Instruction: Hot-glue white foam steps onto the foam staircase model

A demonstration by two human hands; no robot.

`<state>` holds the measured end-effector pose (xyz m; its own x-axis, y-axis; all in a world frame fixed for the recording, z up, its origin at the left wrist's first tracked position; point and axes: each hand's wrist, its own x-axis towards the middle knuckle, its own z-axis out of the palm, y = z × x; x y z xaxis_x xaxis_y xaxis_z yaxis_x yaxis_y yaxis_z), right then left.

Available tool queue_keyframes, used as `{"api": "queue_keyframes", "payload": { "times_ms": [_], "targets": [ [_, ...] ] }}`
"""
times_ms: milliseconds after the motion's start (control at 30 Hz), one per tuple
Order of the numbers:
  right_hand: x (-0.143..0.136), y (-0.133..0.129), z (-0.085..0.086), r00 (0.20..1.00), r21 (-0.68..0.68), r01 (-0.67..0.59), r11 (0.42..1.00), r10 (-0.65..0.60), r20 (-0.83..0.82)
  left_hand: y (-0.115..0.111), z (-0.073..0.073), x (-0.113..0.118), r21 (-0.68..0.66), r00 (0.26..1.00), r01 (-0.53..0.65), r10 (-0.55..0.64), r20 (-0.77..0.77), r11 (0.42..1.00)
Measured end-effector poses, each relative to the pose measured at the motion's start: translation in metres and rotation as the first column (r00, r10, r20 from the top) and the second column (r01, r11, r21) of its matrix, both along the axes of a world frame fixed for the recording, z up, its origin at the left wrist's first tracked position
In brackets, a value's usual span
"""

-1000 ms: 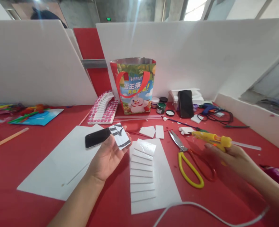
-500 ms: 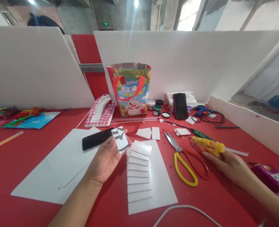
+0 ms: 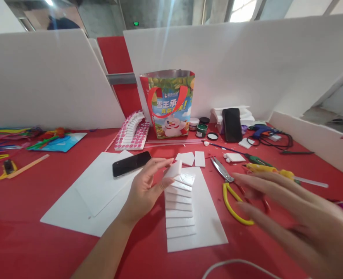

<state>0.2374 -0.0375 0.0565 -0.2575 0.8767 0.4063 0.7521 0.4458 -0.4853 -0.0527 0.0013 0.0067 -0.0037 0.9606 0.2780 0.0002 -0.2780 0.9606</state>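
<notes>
Between thumb and fingers, my left hand (image 3: 146,190) pinches a small white foam board piece (image 3: 174,169). It is tilted over the far end of a curved row of overlapping white strips (image 3: 179,209), which lies on a white board (image 3: 209,221). My right hand (image 3: 293,217) is in the air at the right with fingers apart and holds nothing; it is somewhat blurred. Behind it on the table lies the yellow glue gun (image 3: 260,167) with a clear glue stick in its back. Scissors (image 3: 229,193) with yellow and red handles lie partly under my right hand.
A phone (image 3: 132,164) rests on white sheets (image 3: 72,209) at left. Behind stand a printed bag (image 3: 171,112), paint jars (image 3: 201,131) and a black phone (image 3: 232,124). A patterned piece with white steps (image 3: 133,131) lies beside the bag. A white cable (image 3: 238,262) crosses the front.
My right hand has let go of the glue gun and come nearer, fingers spread. My left hand has moved right and turned the foam piece over the row of strips.
</notes>
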Motion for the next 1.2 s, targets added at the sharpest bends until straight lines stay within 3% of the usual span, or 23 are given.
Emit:
{"api": "queue_keyframes", "payload": {
  "times_ms": [100, 233, 400, 533, 767, 867, 967, 1100, 1200],
  "targets": [
    [-0.053, 0.026, 0.015, 0.972, 0.039, -0.225, 0.974, 0.221, 0.083, -0.003, 0.001, 0.000, 0.131, 0.975, -0.007, 0.036, -0.220, 0.991],
    [-0.080, 0.047, 0.009, 0.944, 0.023, -0.304, 0.952, 0.298, 0.139, -0.003, 0.000, -0.001, 0.292, 0.943, 0.008, 0.090, -0.322, 0.957],
    [-0.082, 0.050, -0.011, 0.939, 0.085, -0.281, 0.956, 0.256, 0.231, 0.000, -0.006, -0.003, 0.409, 0.869, 0.097, 0.123, -0.480, 0.907],
    [-0.078, 0.050, -0.017, 0.931, 0.055, -0.280, 0.958, 0.257, 0.259, 0.002, -0.013, -0.004, 0.468, 0.808, 0.143, 0.170, -0.565, 0.872],
    [-0.071, 0.056, -0.021, 0.945, 0.091, -0.266, 0.960, 0.241, 0.221, 0.000, -0.008, -0.001, 0.428, 0.849, 0.087, 0.158, -0.505, 0.900],
    [-0.063, 0.063, -0.022, 0.971, 0.077, -0.201, 0.976, 0.189, 0.145, 0.001, -0.006, 0.002, 0.331, 0.898, -0.087, 0.218, -0.383, 0.940],
    [-0.055, 0.070, -0.024, 0.992, -0.015, -0.116, 0.993, 0.116, 0.042, 0.005, -0.011, 0.002, 0.101, 0.922, -0.268, 0.285, -0.261, 0.958],
    [-0.054, 0.076, -0.029, 0.995, -0.085, -0.086, 0.993, 0.090, 0.042, 0.013, -0.022, 0.004, -0.245, 0.970, -0.239, 0.223, -0.094, 0.939],
    [-0.058, 0.077, -0.034, 0.993, -0.086, -0.067, 0.994, 0.075, 0.090, 0.017, -0.026, 0.008, -0.379, 0.987, -0.163, 0.157, -0.045, 0.911]
  ]
}}
